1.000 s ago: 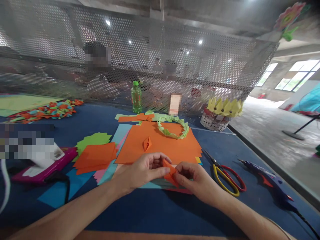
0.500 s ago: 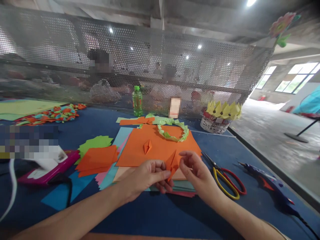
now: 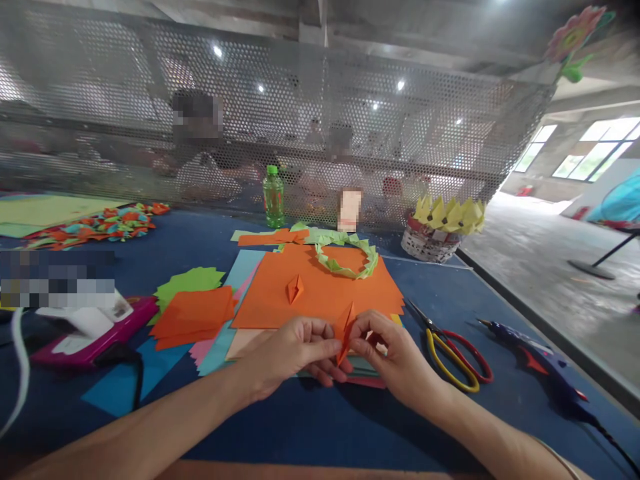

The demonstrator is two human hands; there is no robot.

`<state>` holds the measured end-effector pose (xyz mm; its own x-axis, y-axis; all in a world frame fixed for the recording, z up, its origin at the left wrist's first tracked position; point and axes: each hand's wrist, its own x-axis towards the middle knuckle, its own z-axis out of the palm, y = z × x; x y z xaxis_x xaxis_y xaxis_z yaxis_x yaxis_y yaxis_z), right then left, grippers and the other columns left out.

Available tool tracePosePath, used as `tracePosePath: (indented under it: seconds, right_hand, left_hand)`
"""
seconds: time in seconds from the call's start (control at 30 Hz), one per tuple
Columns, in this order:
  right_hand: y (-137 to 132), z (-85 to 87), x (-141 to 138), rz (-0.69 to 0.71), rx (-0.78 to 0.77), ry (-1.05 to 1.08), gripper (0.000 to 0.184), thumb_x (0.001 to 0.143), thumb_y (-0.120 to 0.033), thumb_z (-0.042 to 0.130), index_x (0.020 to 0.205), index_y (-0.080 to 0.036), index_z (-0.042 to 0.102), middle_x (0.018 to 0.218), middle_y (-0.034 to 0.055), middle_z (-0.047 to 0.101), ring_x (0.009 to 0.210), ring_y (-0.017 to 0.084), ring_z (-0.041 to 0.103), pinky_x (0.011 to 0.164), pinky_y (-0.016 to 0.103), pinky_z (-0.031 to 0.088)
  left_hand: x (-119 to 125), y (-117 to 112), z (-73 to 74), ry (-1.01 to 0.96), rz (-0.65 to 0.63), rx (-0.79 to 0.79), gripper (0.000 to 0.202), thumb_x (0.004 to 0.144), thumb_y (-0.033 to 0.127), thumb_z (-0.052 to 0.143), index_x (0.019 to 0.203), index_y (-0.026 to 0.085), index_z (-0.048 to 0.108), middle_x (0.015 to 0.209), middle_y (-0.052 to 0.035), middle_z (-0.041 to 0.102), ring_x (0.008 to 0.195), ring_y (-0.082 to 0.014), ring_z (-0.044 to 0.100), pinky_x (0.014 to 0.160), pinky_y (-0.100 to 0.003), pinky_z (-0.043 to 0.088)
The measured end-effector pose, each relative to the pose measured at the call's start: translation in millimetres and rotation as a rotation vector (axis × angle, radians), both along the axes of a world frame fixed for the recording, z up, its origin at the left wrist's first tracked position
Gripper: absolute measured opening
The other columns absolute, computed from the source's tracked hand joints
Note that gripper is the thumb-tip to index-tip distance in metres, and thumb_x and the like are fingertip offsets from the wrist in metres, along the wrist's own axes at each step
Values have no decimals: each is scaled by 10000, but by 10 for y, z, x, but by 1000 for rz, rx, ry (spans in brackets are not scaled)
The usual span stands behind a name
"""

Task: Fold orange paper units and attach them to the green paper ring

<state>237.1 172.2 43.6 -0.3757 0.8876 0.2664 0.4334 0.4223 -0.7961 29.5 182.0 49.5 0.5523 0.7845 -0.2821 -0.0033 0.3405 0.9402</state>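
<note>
Between my hands is a folded orange paper piece, held upright and narrow above the front of the paper stack. My left hand pinches its left side with thumb and fingers. At its right edge my right hand is closed, thumb and forefinger gripping the fold. Just beyond lies a large orange sheet on top of sheets in several colours. A small folded orange diamond rests on that sheet, and a ring of folded light green paper sits at its back.
To the right lie scissors and a glue gun. Small orange squares and a pink power strip are on the left. A green bottle and a basket with yellow folded paper stand near the mesh screen.
My right hand has moved left and closed on the right edge of the folded orange paper. The left hand keeps its pinch. The view has shifted slightly.
</note>
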Motion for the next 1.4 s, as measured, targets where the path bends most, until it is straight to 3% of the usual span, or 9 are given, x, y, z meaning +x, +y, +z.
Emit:
tracePosePath:
  seconds: [0.23, 0.47, 0.7, 0.9, 1.4]
  right_hand:
    - [-43, 25, -51, -62, -74, -22, 129, 910, -269, 616, 806, -194, 624, 730, -10, 667, 640, 123, 583, 610, 243, 434]
    - [-48, -13, -46, -77, -27, 14, 116, 886, -241, 658, 782, -189, 659, 680, -19, 674, 599, 115, 579, 589, 232, 433]
    - [-64, -31, -24, -70, 1, 44, 98, 878, -235, 682, 792, -187, 680, 699, -13, 688, 617, 118, 590, 615, 230, 451]
    - [-67, -45, -13, -68, 34, 34, 101, 878, -228, 696, 785, -193, 679, 709, -18, 695, 634, 114, 604, 627, 221, 453]
    - [-70, -20, -13, -35, 104, 7, 116, 915, -227, 654, 800, -210, 646, 761, -23, 689, 670, 112, 598, 658, 228, 441]
  left_hand:
    - [15, 4, -17, 15, -15, 41, 289, 796, 390, 768, 795, 148, 610, 744, -54, 776, 715, -175, 752, 615, -235, 555]
    - [-5, -18, -65, 28, -33, 55, 295, 799, 404, 770, 805, 153, 617, 717, -31, 763, 706, -177, 754, 598, -226, 545]
    - [1, -15, -47, 29, -54, 63, 321, 814, 437, 757, 826, 143, 630, 828, -79, 786, 718, -170, 753, 608, -221, 542]
    - [0, -4, -63, 28, -47, 56, 285, 816, 412, 760, 819, 150, 647, 741, -29, 765, 713, -171, 754, 618, -227, 551]
    - [-9, -40, -31, 44, -69, 41, 296, 788, 413, 776, 841, 140, 674, 831, -81, 789, 728, -178, 753, 626, -231, 554]
